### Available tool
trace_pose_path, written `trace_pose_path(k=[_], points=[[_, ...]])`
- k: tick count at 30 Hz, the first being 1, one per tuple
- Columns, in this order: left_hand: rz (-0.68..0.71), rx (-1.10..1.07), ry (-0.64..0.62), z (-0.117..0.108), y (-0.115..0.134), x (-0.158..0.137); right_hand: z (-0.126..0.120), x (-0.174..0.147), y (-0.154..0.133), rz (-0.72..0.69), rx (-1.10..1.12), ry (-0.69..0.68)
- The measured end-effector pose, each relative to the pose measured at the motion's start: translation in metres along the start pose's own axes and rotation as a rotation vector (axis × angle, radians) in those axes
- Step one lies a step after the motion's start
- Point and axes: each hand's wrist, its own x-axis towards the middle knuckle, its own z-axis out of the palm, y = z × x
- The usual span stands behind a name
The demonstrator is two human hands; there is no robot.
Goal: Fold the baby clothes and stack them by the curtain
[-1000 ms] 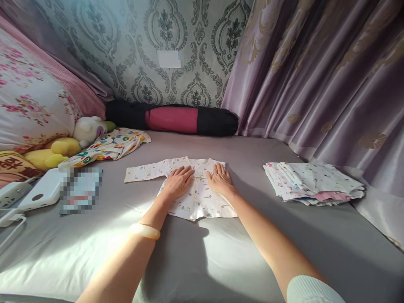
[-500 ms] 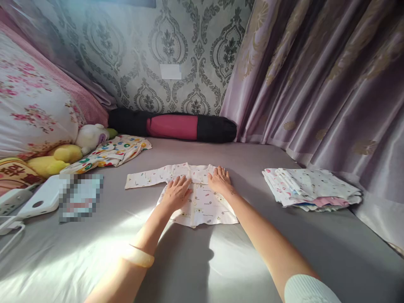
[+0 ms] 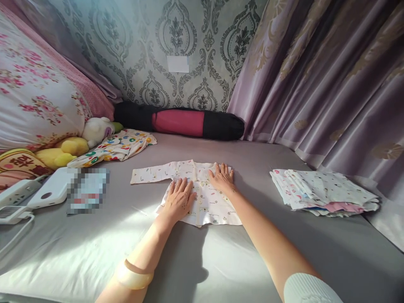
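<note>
A small white baby shirt (image 3: 208, 206) with a tiny coloured print lies flat on the grey bed sheet (image 3: 246, 261), its front facing up. Its left-hand sleeve stretches out straight; the right-hand sleeve does not show beyond the body and seems folded in or covered. My left hand (image 3: 180, 198) rests palm down with fingers extended on the left half of the shirt. Near the right shoulder, my right hand (image 3: 222, 177) presses flat with its fingers spread. A pale bangle (image 3: 135, 275) circles my left forearm.
Folded printed clothes (image 3: 325, 191) are stacked at the right, by the curtain (image 3: 315, 84). At left lie a colourful patterned garment (image 3: 121, 147), plush toys (image 3: 67, 151), a white power bank (image 3: 52, 189) and a power strip (image 3: 19, 193). A black-and-red roll (image 3: 178, 123) lies along the wall.
My left hand has slid slightly down the shirt, its fingers still flat. My right hand stays near the shoulder. The whole view has shifted a little.
</note>
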Motion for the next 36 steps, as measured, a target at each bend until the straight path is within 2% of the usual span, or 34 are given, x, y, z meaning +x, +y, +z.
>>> trace_pose_path(k=[7,11,18,24,27,33,36], points=[[0.011,-0.046,0.043,-0.001,0.000,-0.005,-0.004,-0.003,-0.031,-0.028,0.056,-0.025],[0.013,-0.056,0.044,-0.001,-0.002,-0.006,0.001,-0.004,-0.048,0.007,0.087,-0.011],[0.032,-0.031,0.070,0.004,-0.005,-0.008,0.004,-0.006,-0.050,0.029,0.054,0.007],[0.031,-0.051,0.046,-0.001,-0.004,-0.008,-0.001,-0.009,-0.050,0.018,0.074,-0.005],[0.021,-0.065,0.033,-0.004,-0.002,-0.008,-0.004,-0.014,-0.053,-0.045,0.084,-0.016],[-0.006,-0.096,0.025,-0.003,-0.002,-0.008,0.001,-0.024,-0.069,-0.279,0.062,-0.028],[0.000,-0.115,0.053,0.000,-0.004,-0.008,0.007,-0.024,-0.073,-0.313,0.050,-0.014]])
